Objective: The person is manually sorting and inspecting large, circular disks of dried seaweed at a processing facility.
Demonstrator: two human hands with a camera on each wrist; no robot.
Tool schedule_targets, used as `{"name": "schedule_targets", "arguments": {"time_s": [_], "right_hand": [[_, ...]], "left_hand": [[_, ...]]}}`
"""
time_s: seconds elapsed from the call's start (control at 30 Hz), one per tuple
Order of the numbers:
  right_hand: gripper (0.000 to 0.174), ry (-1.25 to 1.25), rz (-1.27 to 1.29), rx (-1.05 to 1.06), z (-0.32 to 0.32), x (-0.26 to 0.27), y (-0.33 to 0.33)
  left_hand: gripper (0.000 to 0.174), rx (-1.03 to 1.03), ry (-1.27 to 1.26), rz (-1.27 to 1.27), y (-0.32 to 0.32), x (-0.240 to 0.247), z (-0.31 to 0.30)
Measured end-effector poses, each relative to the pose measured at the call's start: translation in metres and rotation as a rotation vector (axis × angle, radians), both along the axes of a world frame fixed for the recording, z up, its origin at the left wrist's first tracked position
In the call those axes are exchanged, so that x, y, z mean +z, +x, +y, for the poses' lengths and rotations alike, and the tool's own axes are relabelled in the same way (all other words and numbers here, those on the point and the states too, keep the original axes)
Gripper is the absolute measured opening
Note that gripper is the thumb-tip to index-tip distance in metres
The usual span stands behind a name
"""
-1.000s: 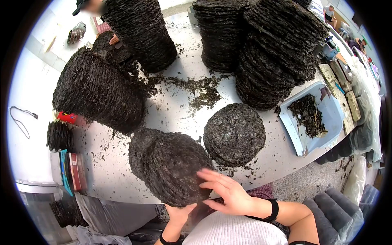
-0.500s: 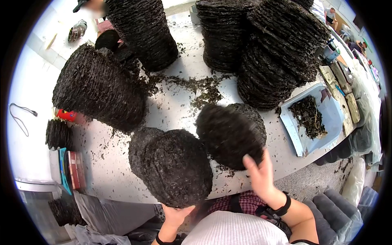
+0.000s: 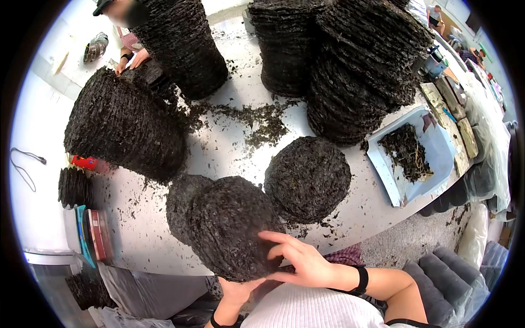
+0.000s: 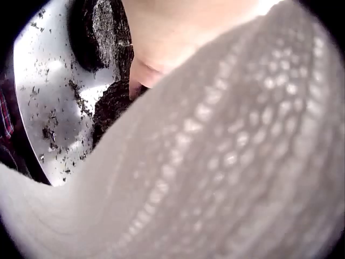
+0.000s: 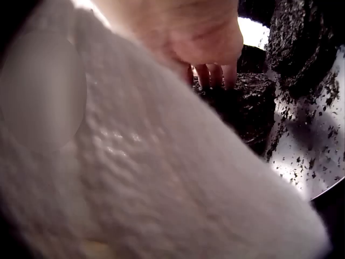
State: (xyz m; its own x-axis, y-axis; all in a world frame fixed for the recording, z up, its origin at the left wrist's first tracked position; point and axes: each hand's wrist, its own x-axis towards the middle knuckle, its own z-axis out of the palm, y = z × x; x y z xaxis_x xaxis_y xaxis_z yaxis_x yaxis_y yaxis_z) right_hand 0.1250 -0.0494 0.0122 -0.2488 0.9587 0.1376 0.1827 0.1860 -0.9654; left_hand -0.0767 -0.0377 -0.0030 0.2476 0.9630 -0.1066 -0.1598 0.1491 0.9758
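Note:
In the head view a stack of round dried seaweed sheets (image 3: 232, 224) leans at the table's front edge. My left hand (image 3: 238, 290) holds its near lower edge, with most of the fingers hidden by the stack. My right hand (image 3: 306, 265) has its fingers spread on the stack's right side, thumb low near the front edge. Directly right of it lies a second round seaweed stack (image 3: 307, 179) on the table. Another seaweed round (image 3: 183, 205) shows behind the leaning stack. Sleeves fill much of both wrist views; the right hand's fingertips (image 5: 215, 75) overlap dark seaweed there.
Tall seaweed stacks (image 3: 128, 128) stand at the left and back of the white table (image 3: 142, 229). A light blue tray (image 3: 383, 167) with scraps stands at right. Loose crumbs (image 3: 268, 128) lie mid-table. Another person's hands (image 3: 134, 59) work at the far left.
My right hand carried a seaweed round to the right-hand stack, then came back to the leaning stack without it. The right-hand stack now shows a darker top. My left hand stayed at the leaning stack.

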Motion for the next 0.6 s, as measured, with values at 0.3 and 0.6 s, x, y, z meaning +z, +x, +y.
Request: {"name": "schedule_targets", "arguments": {"time_s": [0.3,0.6], "right_hand": [[0.039,-0.104,-0.143,-0.441,-0.015,0.009,0.028],[0.029,0.074,-0.142,-0.526,-0.007,-0.006,0.047]], "left_hand": [[0.084,0.029,0.053,0.052,-0.011,-0.012,-0.001],[0.086,0.026,0.018,-0.100,-0.008,-0.013,-0.008]]}}
